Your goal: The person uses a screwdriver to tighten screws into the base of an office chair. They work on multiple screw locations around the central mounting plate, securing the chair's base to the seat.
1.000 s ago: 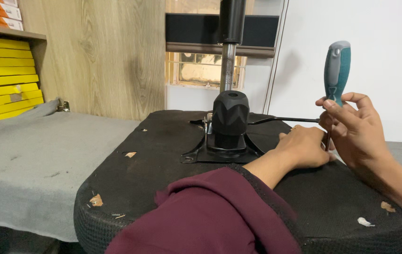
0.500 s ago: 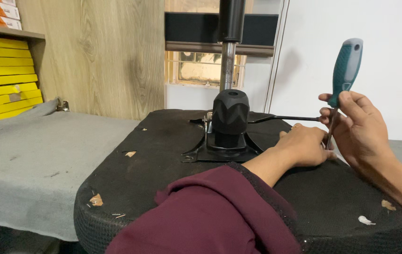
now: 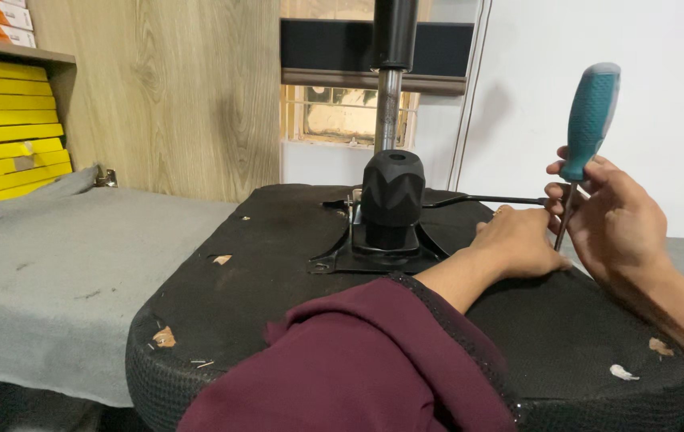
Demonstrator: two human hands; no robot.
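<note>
The screwdriver (image 3: 586, 132) stands almost straight up, its long side running from top to bottom and leaning a little to the right at the top. Its fat teal and grey handle points at the ceiling, and its thin metal rod points down at the upturned chair seat (image 3: 278, 240). The right hand (image 3: 618, 224) is wrapped around the tool low on the handle, where the rod begins, fingers curled tight on it. The left hand (image 3: 518, 240) lies on the seat just beside the rod's tip, fingers bent and pressing down; I cannot tell if it pinches anything small. A soft dark red sleeve (image 3: 358, 360) covers that arm. The seat's bottom is flat, black and rough, with small pale chips in it, and a black mesh edge. In its middle sits a flat black metal plate (image 3: 374, 252) with a ribbed black round cover (image 3: 392, 188) and a shiny steel pole (image 3: 387, 108) rising from it. The seat rests on a bench covered in fuzzy grey cloth (image 3: 46, 272). Yellow boxes (image 3: 6, 136) are stacked beside a wooden panel (image 3: 174, 88).
</note>
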